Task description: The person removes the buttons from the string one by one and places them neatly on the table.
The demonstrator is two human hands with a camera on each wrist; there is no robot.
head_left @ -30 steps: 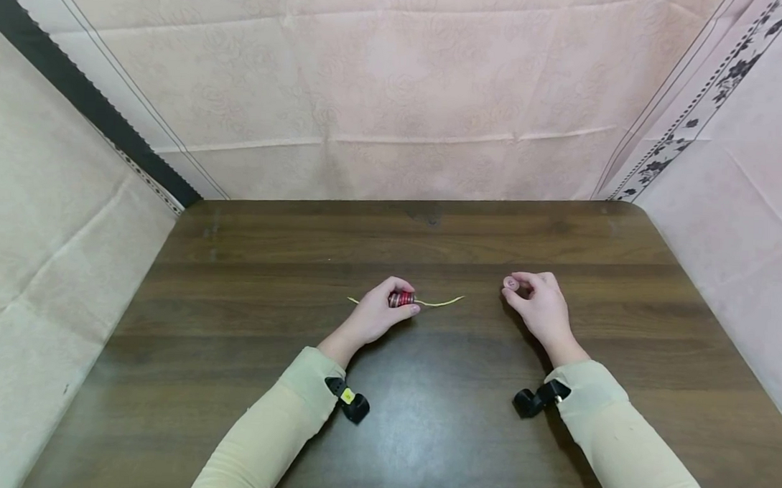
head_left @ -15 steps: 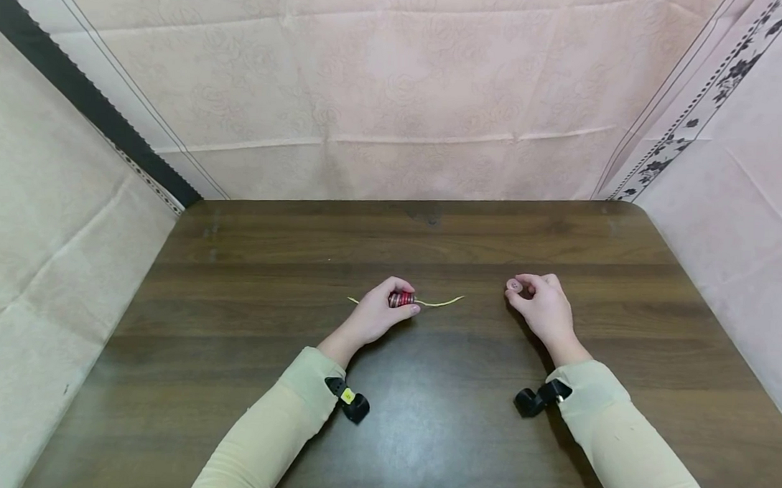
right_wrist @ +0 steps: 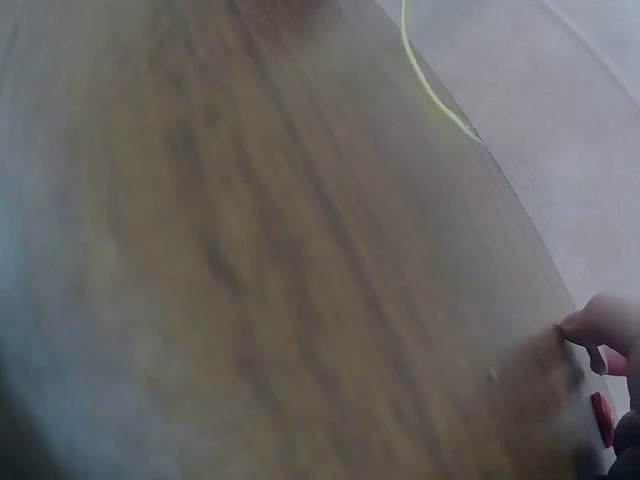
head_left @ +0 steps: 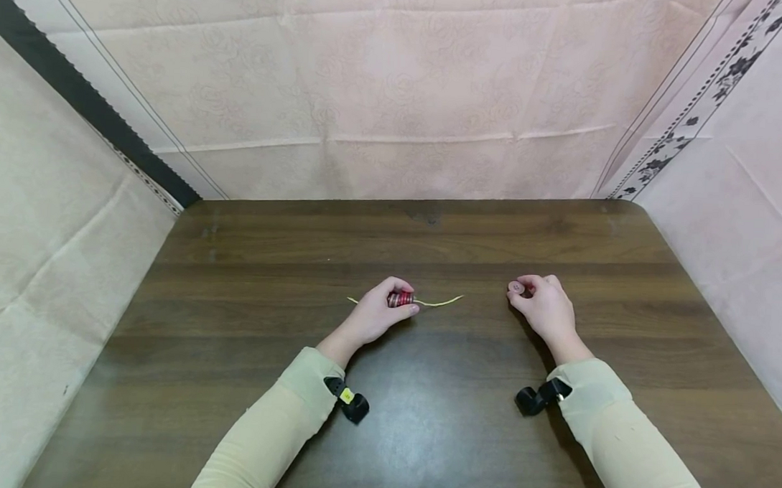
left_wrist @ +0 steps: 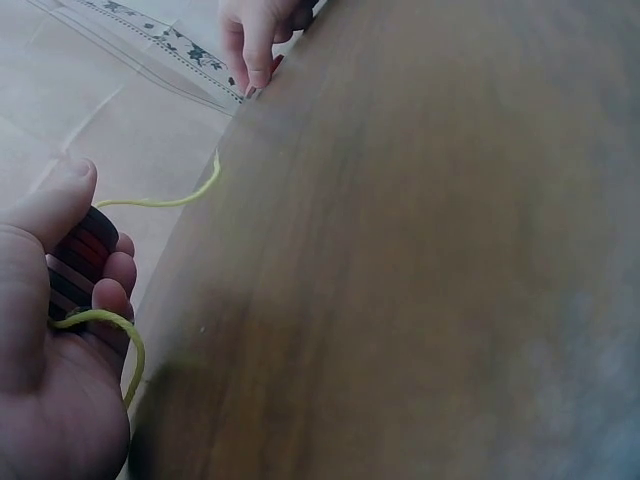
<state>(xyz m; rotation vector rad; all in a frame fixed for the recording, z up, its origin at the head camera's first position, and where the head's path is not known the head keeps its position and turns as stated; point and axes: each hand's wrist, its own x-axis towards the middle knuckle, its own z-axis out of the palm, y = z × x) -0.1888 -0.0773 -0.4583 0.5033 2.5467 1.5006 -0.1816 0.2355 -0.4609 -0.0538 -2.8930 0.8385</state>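
Observation:
In the head view, my left hand (head_left: 372, 316) grips a short stack of red, dark and pale buttons (head_left: 401, 300) between thumb and fingers. A yellow cord (head_left: 439, 303) runs through the stack; one free end points right, and a shorter end shows beyond the left hand. In the left wrist view the stack (left_wrist: 82, 258) lies across the curled fingers, with the cord (left_wrist: 165, 203) coming out at both ends. To the right, my right hand (head_left: 549, 310) pinches a pink round button (head_left: 516, 287). A red button (right_wrist: 602, 418) is also within that hand, partly hidden by fingers.
Both hands are over a brown wooden table (head_left: 430, 231). Pale patterned cloth (head_left: 383, 93) hangs behind it and at both sides. A small black camera is strapped to each wrist, such as the right wrist camera (head_left: 533, 401).
The right hand has shifted slightly right and toward the body with the pink button. The left hand, button stack and cord have stayed nearly still.

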